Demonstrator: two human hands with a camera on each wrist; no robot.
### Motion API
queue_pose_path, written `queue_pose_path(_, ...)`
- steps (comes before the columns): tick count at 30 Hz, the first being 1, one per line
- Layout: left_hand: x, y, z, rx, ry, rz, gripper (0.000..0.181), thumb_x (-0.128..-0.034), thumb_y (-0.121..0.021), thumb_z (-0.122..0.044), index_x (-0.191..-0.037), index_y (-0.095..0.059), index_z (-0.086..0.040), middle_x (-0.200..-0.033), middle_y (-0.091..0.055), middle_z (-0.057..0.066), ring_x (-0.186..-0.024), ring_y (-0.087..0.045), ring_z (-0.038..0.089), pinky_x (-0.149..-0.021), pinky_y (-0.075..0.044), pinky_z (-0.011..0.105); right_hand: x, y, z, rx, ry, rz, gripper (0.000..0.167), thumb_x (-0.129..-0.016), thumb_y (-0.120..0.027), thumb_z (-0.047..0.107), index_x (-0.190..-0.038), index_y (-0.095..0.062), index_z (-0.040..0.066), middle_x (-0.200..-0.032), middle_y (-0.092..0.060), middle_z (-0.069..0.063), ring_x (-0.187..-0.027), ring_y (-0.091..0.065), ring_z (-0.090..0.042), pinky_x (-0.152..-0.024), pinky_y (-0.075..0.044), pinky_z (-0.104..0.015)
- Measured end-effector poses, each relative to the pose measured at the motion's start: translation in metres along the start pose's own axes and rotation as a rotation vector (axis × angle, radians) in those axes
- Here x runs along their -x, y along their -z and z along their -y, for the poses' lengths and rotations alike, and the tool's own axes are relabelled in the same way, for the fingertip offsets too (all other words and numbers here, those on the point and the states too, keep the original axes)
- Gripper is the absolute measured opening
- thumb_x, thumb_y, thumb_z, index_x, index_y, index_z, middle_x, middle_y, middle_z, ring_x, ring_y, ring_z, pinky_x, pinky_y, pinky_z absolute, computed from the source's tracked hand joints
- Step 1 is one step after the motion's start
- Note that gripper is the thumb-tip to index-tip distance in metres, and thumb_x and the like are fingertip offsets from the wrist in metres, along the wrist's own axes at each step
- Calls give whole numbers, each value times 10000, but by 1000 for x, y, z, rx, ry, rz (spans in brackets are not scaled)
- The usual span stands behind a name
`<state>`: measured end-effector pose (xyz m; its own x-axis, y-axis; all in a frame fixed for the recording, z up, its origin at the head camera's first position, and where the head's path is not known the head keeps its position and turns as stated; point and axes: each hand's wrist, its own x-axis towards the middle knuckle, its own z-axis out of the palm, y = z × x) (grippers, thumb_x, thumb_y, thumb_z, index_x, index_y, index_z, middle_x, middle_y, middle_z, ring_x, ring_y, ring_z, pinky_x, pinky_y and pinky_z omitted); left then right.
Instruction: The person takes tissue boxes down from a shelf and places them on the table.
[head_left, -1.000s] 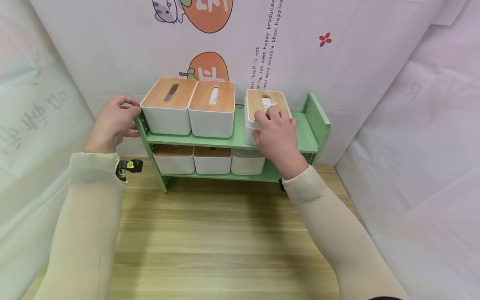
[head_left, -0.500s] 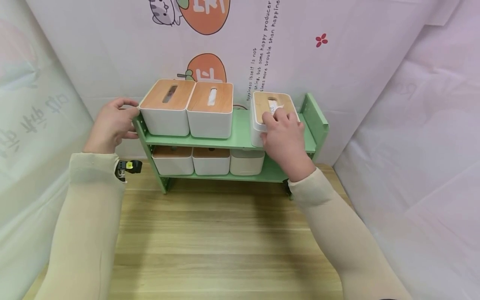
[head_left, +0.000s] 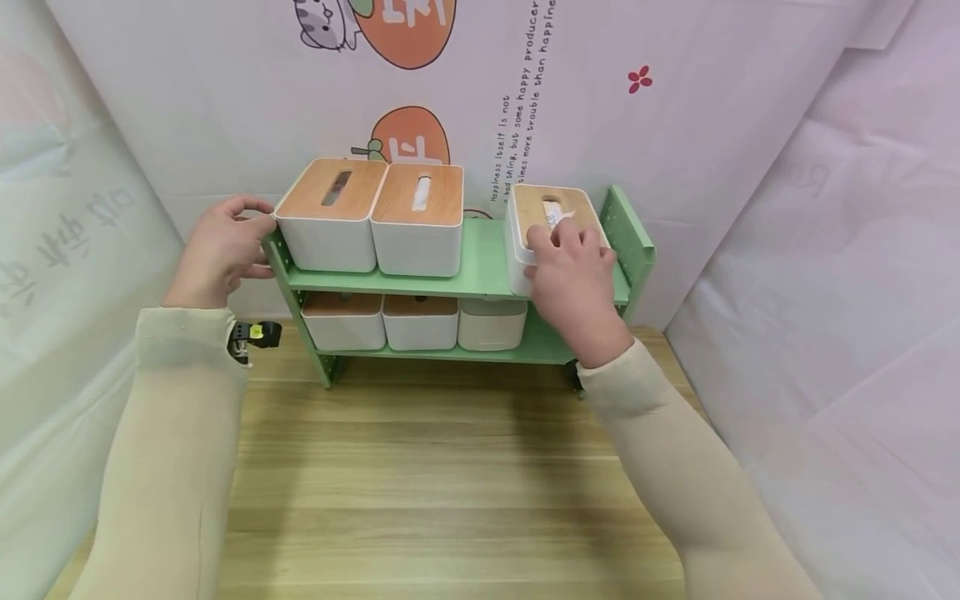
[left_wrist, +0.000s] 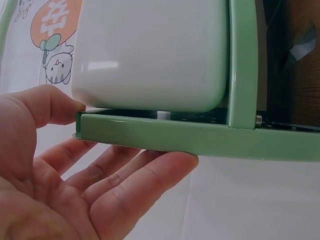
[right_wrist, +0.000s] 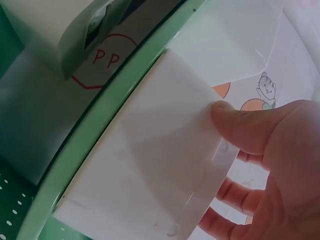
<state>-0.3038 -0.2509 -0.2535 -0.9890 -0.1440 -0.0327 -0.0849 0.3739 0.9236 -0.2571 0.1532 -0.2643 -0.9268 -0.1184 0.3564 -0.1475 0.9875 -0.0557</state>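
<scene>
On the green shelf's upper board [head_left: 480, 250], the right hand [head_left: 573, 283] grips a white tissue box with a light wooden lid [head_left: 536, 204] near the right side panel. The right wrist view shows that hand [right_wrist: 280, 165] with its thumb on the box's white wall [right_wrist: 160, 145]. At the left end, the left hand [head_left: 221, 250] pinches the side panel [head_left: 277, 254]. In the left wrist view the thumb of the hand [left_wrist: 65, 175] lies over the green panel's end [left_wrist: 150, 134], fingers against its outer face.
Two white boxes with orange-brown lids [head_left: 341, 190] [head_left: 420, 196] stand side by side at the upper left. Below are two similar boxes [head_left: 345, 325] [head_left: 422, 327] and a cream box [head_left: 491, 327]. The shelf stands on a wooden table [head_left: 450, 467] before a printed white backdrop [head_left: 720, 150].
The right hand has shifted the light-lidded box rightward along the upper board, closer to the right side panel. The left hand has kept its hold on the left panel.
</scene>
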Motion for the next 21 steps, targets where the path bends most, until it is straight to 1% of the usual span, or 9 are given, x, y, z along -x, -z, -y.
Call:
queue_pose_path(3, 0, 1, 0, -2, 4, 3, 366, -1023, -489, -287, -1364, -480, -153, -1250, -497, 146, -745, -667, 183, -678, -585, 361, 2, 3, -4, 3, -25, 27, 270, -999, -590, 276, -1228, -492, 173, -1180, -417, -165, -1075, -354, -428, -839, -335, -636)
queue_pose_path(5, 0, 1, 0, -2, 3, 3, 366, -1023, -492, -292, -1361, -481, -152, -1246, -501, 142, -742, -666, 178, -677, -585, 362, 4, 5, -8, -1, -34, 30, 286, -993, -590, 268, -1241, -490, 166, -1200, -412, -168, -1098, -343, -429, -853, -323, -639)
queue_pose_path(7, 0, 1, 0, 0, 2, 4, 368, -1023, -495, -299, -1360, -482, -152, -1245, -502, 139, -742, -663, 179, -678, -585, 363, 6, 6, -10, -13, -33, 15, 317, -976, -601, 268, -1254, -493, 160, -1211, -416, -166, -1114, -342, -427, -873, -312, -638)
queue_pose_path(11, 0, 1, 0, -4, 3, 1, 371, -1024, -494, -312, -1362, -484, -161, -1255, -502, 130, -756, -667, 181, -682, -585, 363, 8, 5, -18, -32, -22, -30, 363, -938, -623, 277, -1257, -505, 152, -1184, -431, -150, -1068, -372, -414, -905, -297, -628)
queue_pose_path(15, 0, 0, 0, -1, 8, -1, 359, -1023, -496, -304, -1355, -490, -168, -1252, -504, 127, -759, -670, 187, -683, -584, 363, 8, 0, -24, -31, -9, -52, 372, -928, -650, 280, -1253, -514, 159, -1141, -422, -139, -1018, -380, -410, -881, -307, -610)
queue_pose_path(19, 1, 0, 0, 5, 9, -2, 355, -1022, -503, -308, -1350, -497, -172, -1241, -504, 116, -746, -666, 188, -665, -584, 352, 8, -2, -27, -21, 6, -59, 373, -931, -667, 279, -1251, -515, 162, -1132, -421, -142, -1018, -386, -423, -850, -322, -610)
queue_pose_path(21, 0, -1, 0, 0, 6, -3, 363, -1023, -503, -320, -1355, -496, -173, -1244, -503, 114, -743, -659, 184, -663, -584, 350, 9, -1, -26, -19, 3, -49, 369, -939, -664, 278, -1256, -513, 163, -1134, -419, -145, -1025, -382, -426, -850, -323, -613)
